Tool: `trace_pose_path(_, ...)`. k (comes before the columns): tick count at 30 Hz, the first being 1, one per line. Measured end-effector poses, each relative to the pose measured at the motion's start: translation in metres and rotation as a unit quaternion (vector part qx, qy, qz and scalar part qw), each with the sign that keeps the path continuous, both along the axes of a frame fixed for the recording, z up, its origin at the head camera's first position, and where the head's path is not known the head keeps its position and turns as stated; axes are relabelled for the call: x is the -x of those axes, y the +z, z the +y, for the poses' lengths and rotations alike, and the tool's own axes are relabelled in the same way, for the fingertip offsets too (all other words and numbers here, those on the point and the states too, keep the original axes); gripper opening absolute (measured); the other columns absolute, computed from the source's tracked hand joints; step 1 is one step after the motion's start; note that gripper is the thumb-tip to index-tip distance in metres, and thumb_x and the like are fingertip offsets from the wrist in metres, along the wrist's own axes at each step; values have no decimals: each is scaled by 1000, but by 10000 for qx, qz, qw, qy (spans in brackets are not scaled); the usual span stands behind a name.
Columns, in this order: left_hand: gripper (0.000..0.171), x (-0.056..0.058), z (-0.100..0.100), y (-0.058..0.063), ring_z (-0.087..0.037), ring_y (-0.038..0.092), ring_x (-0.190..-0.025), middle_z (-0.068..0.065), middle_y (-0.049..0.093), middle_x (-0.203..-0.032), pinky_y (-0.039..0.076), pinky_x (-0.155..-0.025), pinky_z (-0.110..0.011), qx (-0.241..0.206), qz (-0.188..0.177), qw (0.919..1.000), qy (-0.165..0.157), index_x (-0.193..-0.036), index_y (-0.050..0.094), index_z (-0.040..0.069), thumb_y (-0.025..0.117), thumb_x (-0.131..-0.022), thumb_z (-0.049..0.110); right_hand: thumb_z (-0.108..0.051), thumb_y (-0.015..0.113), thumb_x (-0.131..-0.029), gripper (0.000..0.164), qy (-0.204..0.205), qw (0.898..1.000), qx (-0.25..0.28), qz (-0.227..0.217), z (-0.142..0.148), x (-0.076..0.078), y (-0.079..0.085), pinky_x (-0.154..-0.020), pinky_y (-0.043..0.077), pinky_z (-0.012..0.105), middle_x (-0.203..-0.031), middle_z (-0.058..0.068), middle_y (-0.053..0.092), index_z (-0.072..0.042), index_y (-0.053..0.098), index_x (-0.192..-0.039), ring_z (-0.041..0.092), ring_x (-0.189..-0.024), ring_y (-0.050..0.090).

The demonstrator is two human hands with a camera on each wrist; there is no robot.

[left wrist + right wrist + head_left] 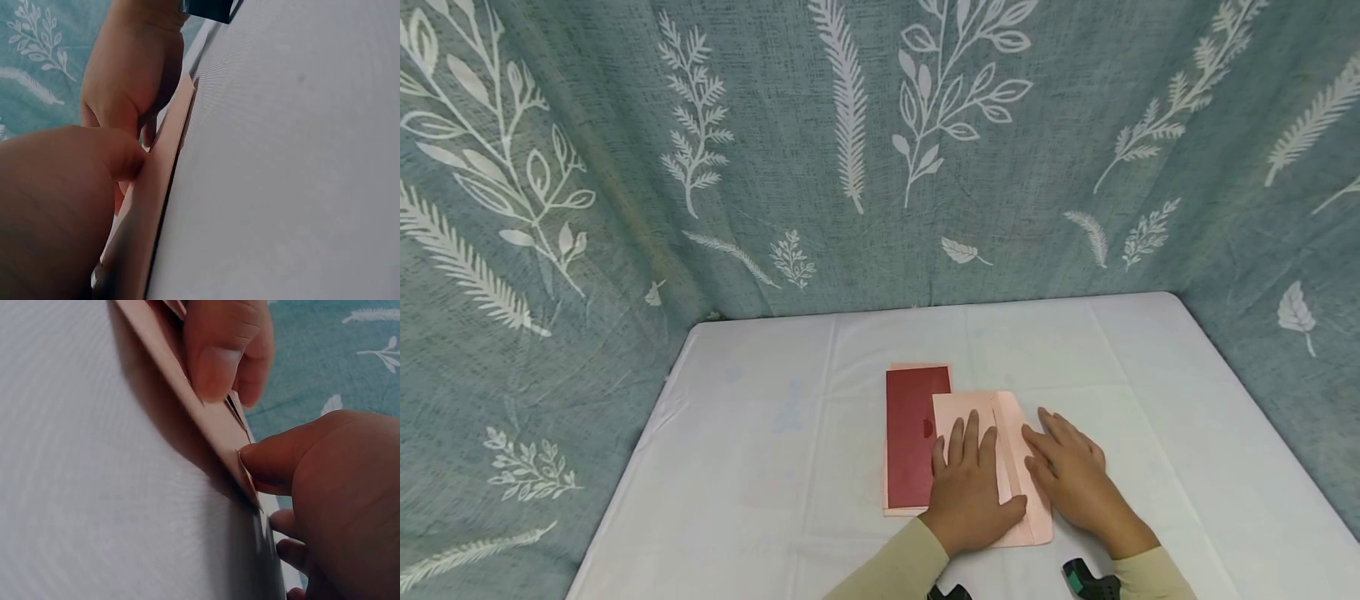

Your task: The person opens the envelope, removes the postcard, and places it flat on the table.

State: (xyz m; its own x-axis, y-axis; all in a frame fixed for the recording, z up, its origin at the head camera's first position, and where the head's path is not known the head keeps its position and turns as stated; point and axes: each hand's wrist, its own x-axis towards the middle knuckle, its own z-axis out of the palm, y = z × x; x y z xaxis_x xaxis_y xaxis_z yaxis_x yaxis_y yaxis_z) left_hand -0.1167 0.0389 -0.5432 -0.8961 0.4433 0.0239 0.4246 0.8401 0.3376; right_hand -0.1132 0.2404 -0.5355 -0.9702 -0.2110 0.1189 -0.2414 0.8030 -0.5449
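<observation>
A pink paper envelope [966, 406] with a long flap along its right side lies on the white tabletop. My left hand [970, 496] rests flat on it, fingers spread and pointing away, thumb out toward the flap. At the flap's right edge, my right hand [1071, 475] touches the paper with its fingertips, the fingers fairly straight. The right wrist view shows a digit of the right hand [337, 481] against the edge of the pink paper [219, 434]. A dark red envelope [910, 442] lies to the left, partly covered by the pink one.
Another pink sheet or envelope peeks out beneath the dark red one. The white cloth-covered table [760, 442] extends to both sides. A blue-green curtain [880, 250] with white leaf prints hangs behind and beside it. Dark devices [1090, 579] are strapped at both wrists.
</observation>
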Motion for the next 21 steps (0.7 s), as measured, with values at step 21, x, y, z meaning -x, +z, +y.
trace_pose_path(21, 44, 2, -8, 4, -43, 8, -162, -16, 9, -180, 11, -117, -78, -1786, -417, 9830, -20, -137, 62, 29, 64, -94, 40, -16, 76, -103, 49, -107, 9999, 12, -8, -1, 0, -1, -112, 21, 76, -164, 31, 41, -1, 64, -149, 53, -152, 32)
